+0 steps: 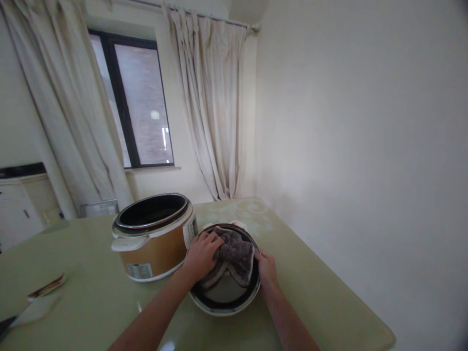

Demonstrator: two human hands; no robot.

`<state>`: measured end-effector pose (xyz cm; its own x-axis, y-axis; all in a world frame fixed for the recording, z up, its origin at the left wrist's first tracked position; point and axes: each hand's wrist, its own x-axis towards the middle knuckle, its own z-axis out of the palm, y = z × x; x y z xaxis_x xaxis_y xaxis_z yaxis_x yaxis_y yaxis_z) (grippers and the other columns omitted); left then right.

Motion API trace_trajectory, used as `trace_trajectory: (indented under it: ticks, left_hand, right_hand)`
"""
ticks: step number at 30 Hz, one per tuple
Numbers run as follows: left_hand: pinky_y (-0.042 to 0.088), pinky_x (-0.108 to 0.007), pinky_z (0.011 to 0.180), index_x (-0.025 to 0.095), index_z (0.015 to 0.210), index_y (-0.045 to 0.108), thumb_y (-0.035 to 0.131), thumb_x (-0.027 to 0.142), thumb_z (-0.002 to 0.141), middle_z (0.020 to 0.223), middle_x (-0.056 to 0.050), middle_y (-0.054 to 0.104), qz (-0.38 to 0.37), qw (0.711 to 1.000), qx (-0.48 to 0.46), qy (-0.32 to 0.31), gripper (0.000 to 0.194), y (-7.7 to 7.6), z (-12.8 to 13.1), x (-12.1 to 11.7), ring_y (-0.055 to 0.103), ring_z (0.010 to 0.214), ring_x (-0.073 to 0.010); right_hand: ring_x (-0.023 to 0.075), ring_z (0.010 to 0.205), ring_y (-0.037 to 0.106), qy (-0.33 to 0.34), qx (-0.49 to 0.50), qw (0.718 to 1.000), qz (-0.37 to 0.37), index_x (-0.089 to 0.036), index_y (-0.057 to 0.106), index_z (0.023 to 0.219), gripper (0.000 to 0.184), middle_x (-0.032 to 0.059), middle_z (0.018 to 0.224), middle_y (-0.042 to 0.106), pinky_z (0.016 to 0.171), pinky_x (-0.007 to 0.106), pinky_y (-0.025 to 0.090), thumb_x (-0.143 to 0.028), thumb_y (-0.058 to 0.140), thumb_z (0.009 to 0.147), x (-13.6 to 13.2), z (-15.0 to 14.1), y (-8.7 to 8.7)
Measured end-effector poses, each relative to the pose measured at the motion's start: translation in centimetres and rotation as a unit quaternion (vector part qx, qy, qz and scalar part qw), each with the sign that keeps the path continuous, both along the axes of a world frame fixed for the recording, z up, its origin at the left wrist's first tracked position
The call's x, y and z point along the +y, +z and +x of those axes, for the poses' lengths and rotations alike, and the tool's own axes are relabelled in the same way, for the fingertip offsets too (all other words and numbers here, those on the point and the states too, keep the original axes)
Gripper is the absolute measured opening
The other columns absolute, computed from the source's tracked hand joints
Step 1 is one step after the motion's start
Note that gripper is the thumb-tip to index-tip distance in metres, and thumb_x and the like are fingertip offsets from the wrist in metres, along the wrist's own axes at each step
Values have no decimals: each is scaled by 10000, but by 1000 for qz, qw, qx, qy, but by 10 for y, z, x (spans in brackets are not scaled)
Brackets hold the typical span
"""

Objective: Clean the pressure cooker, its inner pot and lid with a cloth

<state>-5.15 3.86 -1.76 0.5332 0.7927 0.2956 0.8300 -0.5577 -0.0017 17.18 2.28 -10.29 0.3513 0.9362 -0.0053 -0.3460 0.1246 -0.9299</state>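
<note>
A round cooker lid (223,295) lies with its inner side up on the table, dark around the rim and metallic in the middle. Bunched across its upper half is a grey-brown cloth (236,256) with a pale edge. My left hand (203,256) grips the cloth from the left, fingers curled over it. On the opposite side my right hand (266,268) holds the lid's right rim, its thumb near the cloth and its other fingers mostly hidden. Just left of the lid stands the electric cooker (157,248), orange-brown with white trim, its top uncovered and its dark inside showing.
The pale green glossy table (310,302) runs along a white wall (365,146) on the right. At the table's left lie a thin brown-and-white piece (46,287) and a blurred dark-ended object (9,324). Curtains (215,97) and a window (142,102) are behind.
</note>
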Motion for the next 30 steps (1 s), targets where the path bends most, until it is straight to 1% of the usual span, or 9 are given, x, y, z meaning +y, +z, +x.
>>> trace_trajectory:
  ticks: [3,5,7,10,13,15,18,25,30]
  left_hand:
    - [475,-493,1043,295,1184,741,690,128,750,1234,-76,708,-23,999,-34,-10,468,6,-21,-13,607,1169,-337]
    - [487,-467,1054,293,1167,747,670,123,734,1213,-72,722,-25,990,-136,-6,471,8,-35,-21,635,1160,-314]
    - [514,-433,1046,261,1187,732,652,177,756,1206,-78,737,-19,957,-290,6,446,0,-51,-27,673,1136,-290]
    - [579,-436,961,187,1195,708,655,394,791,1127,-98,779,19,862,-499,83,457,-31,-75,-35,725,1048,-306]
    - [614,-461,885,158,1114,723,699,511,709,1023,-102,801,52,793,-575,195,538,-72,-94,-46,747,968,-339]
    - [628,-456,846,171,1083,739,714,489,676,968,-85,805,30,798,-570,194,518,-92,-100,-52,755,922,-338]
    - [624,-456,901,198,1074,749,700,420,677,995,-71,810,1,818,-557,142,457,-104,-100,-56,761,949,-329]
    - [577,-477,1008,211,1135,750,685,323,701,1119,-84,797,-20,833,-545,90,453,-96,-87,-59,743,1059,-327]
    - [569,-484,1005,210,1150,758,668,279,710,1124,-89,789,-20,834,-546,76,455,-95,-84,-61,733,1070,-324]
  right_hand:
    - [286,833,740,-24,4,1000,-13,-159,847,863,472,81,879,824,754,380,586,-561,844,615,-1,1,-2]
    - [275,814,731,-46,-2,999,-21,-163,839,841,470,79,868,820,736,364,572,-579,833,624,-4,2,-2]
    - [272,822,726,-59,-13,998,-25,-163,840,852,462,81,878,821,735,355,560,-576,809,647,-6,3,-3]
    - [274,856,722,-107,-32,993,-39,-160,839,879,468,89,904,824,736,350,553,-570,764,665,-4,6,-7]
    - [273,832,714,-209,-65,973,-71,-149,817,830,476,101,857,813,706,350,545,-584,715,666,1,12,-12]
    - [271,833,711,-258,-83,959,-86,-144,805,840,473,104,846,807,698,347,538,-575,676,695,5,18,-16]
    - [276,896,718,-306,-101,940,-110,-151,797,917,452,108,903,813,719,339,530,-537,617,766,13,28,-17]
    - [328,1086,712,-369,-112,901,-200,-144,741,1156,373,188,1145,768,852,379,555,-402,629,911,62,39,-4]
    - [259,1147,675,-340,-87,911,-214,-191,639,1332,380,113,1346,653,970,473,589,-395,680,1014,107,34,8]
